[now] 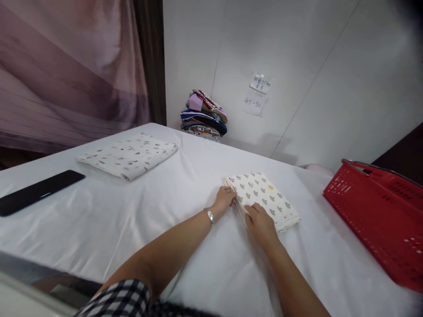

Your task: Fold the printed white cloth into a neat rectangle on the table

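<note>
The left hand [225, 199] pinches the edge of the folded patterned cloth [264, 196], which lies just right of it on the bench [194, 180]; the right hand [261, 223] curls at that edge, its grip I cannot tell. Left of both hands lie a black slab [42, 191] and spotted cloth [130, 155]; right, a red basket [370, 215]

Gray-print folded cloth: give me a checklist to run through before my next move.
1. Left hand at the left edge of the gray-print folded cloth: ok.
2. Right hand on that same edge, nearer the camera: ok.
3. Cloth lying on the white-covered table: ok.
4. Apart from the leaf-print folded cloth: ok.
5. Apart from the red basket: ok.
6. Inner layers lined up: cannot tell, hidden.
</note>
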`<state>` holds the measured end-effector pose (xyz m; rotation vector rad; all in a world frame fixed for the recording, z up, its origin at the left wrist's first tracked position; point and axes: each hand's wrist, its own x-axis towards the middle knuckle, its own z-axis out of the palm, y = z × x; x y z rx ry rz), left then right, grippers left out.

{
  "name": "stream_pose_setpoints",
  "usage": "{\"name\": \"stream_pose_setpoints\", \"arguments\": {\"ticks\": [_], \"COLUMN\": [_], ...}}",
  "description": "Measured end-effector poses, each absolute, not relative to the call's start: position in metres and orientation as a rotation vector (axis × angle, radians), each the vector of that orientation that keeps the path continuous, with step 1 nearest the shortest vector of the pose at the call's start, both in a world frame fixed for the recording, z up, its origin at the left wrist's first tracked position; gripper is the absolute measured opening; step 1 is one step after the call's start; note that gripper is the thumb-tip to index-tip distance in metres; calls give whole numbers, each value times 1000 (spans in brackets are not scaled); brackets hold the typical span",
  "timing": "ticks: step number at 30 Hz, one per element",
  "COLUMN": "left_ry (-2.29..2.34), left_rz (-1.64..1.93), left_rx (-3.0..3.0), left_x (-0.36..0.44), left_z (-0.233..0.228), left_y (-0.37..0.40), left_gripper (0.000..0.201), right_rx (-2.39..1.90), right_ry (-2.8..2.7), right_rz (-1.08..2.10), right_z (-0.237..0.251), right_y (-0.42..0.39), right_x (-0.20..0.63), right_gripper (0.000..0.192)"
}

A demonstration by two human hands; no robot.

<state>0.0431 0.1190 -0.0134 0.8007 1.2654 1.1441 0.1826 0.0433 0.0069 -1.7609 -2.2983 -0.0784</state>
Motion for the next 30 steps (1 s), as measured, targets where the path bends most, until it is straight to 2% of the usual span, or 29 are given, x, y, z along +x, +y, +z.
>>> {"name": "stream_pose_setpoints", "arguments": {"ticks": [4,9,16,30], "left_ry": [1244,1170,1104,1083], "left_rz": [1134,1106,1059,1023], "left_rx": [762,765,812,916], "left_x": [41,38,36,43], "left_z": [-16,-18,-16,-10], "left_y": [122,125,123,110], "left_gripper": [40,20,12,15], "right_rx": [-1727,-1729,-1771,-1880], "right_ry": [-2257,-2173,-2259,-2205], "right_rz": [-81,-105,-80,-111], "right_z": [5,4,7,5], "right_y": [45,47,43,44], "right_x": [186,189,185,185], "right_gripper": [29,31,28,40]}}
